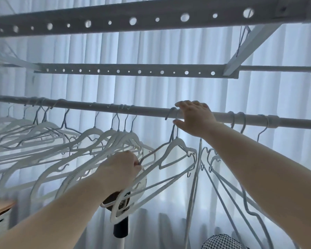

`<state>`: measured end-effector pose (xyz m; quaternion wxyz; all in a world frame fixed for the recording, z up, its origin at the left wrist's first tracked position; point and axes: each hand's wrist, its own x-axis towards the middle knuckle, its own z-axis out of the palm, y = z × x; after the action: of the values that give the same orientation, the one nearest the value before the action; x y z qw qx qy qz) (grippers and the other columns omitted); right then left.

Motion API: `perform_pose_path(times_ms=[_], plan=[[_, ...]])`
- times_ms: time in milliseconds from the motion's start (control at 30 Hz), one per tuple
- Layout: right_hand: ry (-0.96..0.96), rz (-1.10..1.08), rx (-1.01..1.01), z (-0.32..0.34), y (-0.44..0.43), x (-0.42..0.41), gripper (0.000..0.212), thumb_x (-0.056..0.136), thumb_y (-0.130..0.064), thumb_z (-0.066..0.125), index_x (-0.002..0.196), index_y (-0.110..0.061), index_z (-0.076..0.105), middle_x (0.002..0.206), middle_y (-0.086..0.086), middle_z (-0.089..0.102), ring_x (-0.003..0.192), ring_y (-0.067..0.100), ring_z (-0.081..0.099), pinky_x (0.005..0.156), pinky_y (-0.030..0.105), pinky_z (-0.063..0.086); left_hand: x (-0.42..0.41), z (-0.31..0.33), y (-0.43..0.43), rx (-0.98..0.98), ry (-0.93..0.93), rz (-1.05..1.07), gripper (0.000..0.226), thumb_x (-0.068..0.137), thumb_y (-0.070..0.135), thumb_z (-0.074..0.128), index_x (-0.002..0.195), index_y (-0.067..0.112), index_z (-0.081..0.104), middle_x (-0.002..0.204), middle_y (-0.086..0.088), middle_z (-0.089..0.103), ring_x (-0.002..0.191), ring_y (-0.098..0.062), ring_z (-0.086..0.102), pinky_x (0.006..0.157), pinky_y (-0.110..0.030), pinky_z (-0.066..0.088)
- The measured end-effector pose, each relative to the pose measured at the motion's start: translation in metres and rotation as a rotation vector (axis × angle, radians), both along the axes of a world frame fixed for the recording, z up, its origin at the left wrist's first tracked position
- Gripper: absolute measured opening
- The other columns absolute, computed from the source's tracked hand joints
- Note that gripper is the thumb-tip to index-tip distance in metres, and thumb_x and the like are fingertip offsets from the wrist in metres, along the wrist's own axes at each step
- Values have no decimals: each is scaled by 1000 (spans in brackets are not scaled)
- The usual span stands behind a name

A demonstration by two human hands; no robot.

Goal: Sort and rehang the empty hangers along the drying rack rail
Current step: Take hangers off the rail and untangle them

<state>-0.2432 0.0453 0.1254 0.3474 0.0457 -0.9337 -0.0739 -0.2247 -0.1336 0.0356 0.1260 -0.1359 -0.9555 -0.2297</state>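
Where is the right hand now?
The right hand is up on the round rail, right of centre, pinching two hanger hooks.

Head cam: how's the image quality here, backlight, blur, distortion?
Head view: strongly backlit by the bright curtain, so the perforated bars read dark grey; wide-angle bowing on the rail; left edge hangers smeared soft; right hand at the hooks and left hand on a hanger reasonably sharp.

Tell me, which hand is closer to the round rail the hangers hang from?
The right hand is on the rail, at a hanger hook. The left hand is well below it, gripping white hangers.
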Motion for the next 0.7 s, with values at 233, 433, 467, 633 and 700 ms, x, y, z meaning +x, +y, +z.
perform_pose_path(times_ms=[233,433,467,633,700], plan=[[29,-59,-13,-3,-5,-10,43,92,-31,47,131,-15,40,128,4,56,121,26,47,99,36,32,-12,-4,-9,168,-54,-29,23,95,17,40,82,14,58,55,1,58,40,-13,55,39,-15,39],[17,-48,-45,-3,1,-4,47,91,-29,49,135,-15,39,131,5,54,122,26,47,101,34,31,-21,5,-17,325,-90,-94,22,96,14,41,77,16,53,62,-3,62,27,-5,50,30,-13,34],[13,-45,-51,-3,3,-2,46,91,-29,49,134,-15,39,131,5,53,121,26,47,100,34,31,-23,6,-16,337,-84,-102,23,95,14,41,76,17,53,63,-3,63,27,-6,50,30,-13,33],[5,-16,-48,-3,10,5,41,91,-26,50,130,-14,42,128,6,54,117,26,48,98,33,33,-28,17,-7,333,-99,-124,24,96,16,40,75,18,52,62,-2,63,32,-8,53,35,-15,35],[-1,-13,-49,-3,13,7,41,92,-24,49,131,-14,42,127,6,54,117,26,47,97,33,33,-32,21,-4,337,-109,-123,25,96,16,40,74,18,50,61,-2,64,30,-6,53,34,-14,36]])
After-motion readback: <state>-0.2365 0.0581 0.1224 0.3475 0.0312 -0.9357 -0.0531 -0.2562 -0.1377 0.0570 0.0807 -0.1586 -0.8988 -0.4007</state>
